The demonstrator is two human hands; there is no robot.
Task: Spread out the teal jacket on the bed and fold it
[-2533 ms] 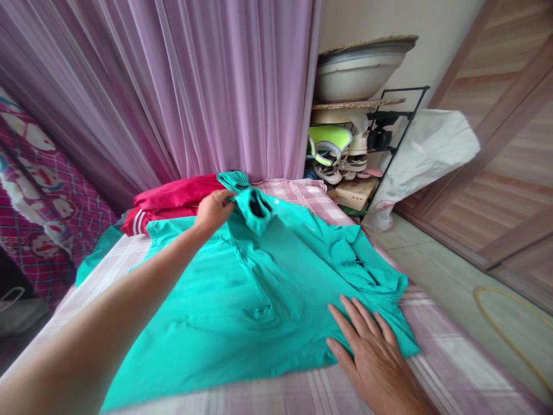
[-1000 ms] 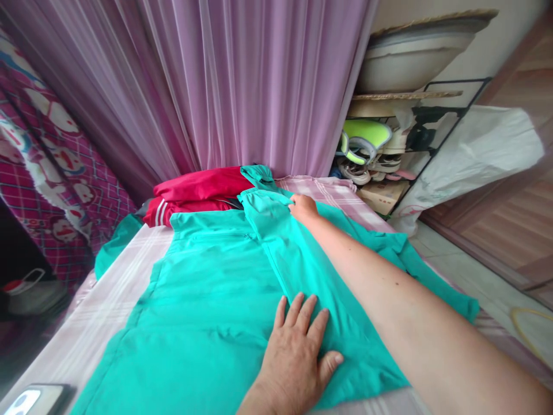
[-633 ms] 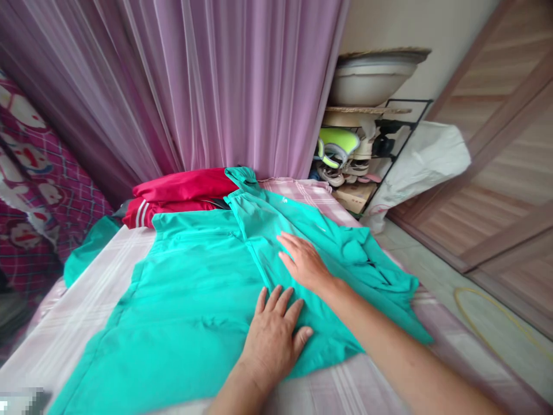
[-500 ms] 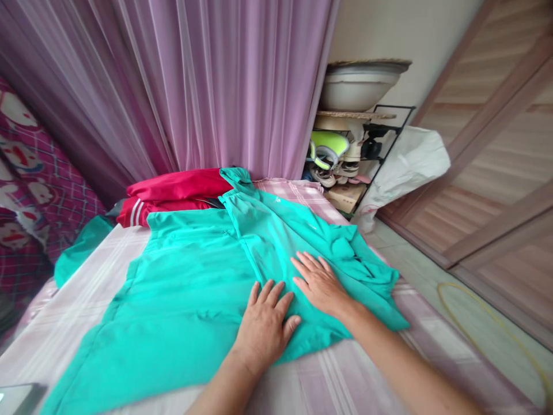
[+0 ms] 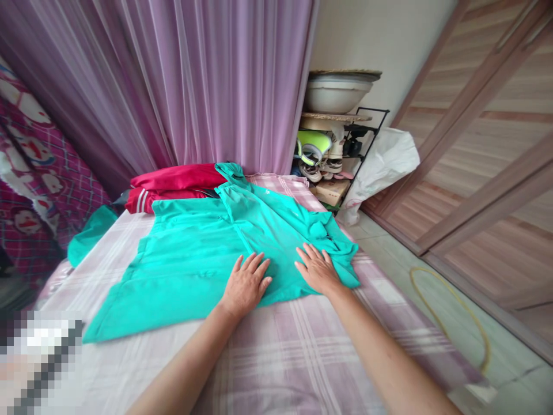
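Plaid cloth point(image 5: 280, 357) nearest, then left hand point(image 5: 245, 289) and right hand point(image 5: 318, 272) lie palm-down, fingers slightly apart, on the near side of a spread teal garment point(image 5: 181, 245), its white mark point(image 5: 267, 192) too small to read, red garment point(image 5: 175, 177) behind, white bag point(image 5: 386, 161) farther off, faint reddish print point(image 5: 353, 203) illegible

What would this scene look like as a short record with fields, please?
Left hand: palm down on teal garment
Right hand: palm down on the same garment, fingers spread
Surface: plaid cloth, under the garment
Far side: red clothing with white stripes, near purple curtain
Background right: white basin above yellow visor; white bag nearby
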